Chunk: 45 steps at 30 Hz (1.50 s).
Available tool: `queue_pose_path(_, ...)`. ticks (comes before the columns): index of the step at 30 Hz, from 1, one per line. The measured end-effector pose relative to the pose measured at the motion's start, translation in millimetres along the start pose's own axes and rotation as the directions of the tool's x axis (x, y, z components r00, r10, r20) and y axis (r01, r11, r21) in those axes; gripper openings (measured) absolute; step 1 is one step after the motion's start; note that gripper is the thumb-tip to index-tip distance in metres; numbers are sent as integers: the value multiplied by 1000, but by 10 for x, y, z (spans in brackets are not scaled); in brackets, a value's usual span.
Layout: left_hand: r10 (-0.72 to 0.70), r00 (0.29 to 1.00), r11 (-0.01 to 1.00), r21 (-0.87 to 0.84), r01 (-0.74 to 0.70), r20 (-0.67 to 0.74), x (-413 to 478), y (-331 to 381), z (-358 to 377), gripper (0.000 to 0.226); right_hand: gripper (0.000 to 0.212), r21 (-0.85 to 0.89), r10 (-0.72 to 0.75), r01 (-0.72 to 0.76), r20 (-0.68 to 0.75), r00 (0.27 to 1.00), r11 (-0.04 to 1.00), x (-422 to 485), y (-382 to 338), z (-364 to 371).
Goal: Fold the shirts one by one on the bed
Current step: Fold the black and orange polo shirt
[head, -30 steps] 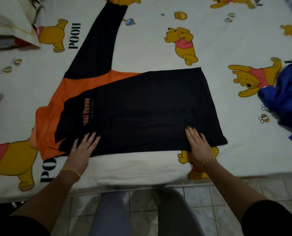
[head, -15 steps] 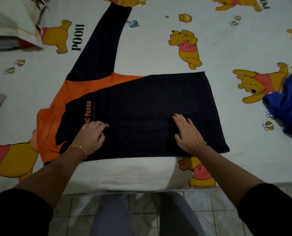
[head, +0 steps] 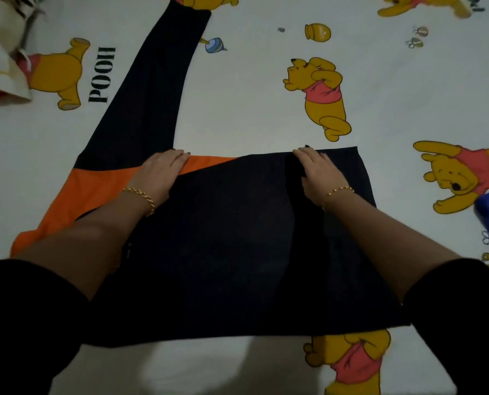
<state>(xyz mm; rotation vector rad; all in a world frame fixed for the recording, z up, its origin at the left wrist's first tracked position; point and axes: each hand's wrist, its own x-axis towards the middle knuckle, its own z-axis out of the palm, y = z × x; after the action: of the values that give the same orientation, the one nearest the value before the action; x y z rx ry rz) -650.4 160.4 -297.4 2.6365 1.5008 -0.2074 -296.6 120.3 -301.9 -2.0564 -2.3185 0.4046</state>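
Evidently limp and light, the shirt wanted pinching at its far edge, where left hand and right hand lay flat.

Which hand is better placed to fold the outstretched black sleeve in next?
Probably the left. The left hand lies flat on the orange shoulder panel at the base of the sleeve; the right hand presses the black shirt body farther along, away from it.

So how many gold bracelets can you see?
2. The left bracelet is on the left wrist and the right bracelet is on the right wrist, both over the black and orange shirt. The black sleeves may hide more.
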Motion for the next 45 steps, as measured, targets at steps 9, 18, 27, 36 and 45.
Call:
queue_pose_path(9,25,990,975,215,-55,141,348,-286,14,67,56,-33,7,-2,153,988,999,492,335,-129)
queue_pose_path(18,35,971,848,507,-155,238,166,-205,-249,28,30,-269,42,-10,114,993,963,198,392,-206)
queue_pose_path(27,47,940,881,429,-198,337,-816,116,-346,25,18,-331,13,19,96,995,943,-985,168,-136)
queue_pose_path(36,31,916,987,135,-92,401,-1794,575,20,38,54,-152,79,-34,305,949,988,-2092,-46,158)
queue_pose_path(45,-42,999,999,0,42,35,-1334,762,-81,24,22,-139,42,-46,-30,999,989,-1652,-59,66)
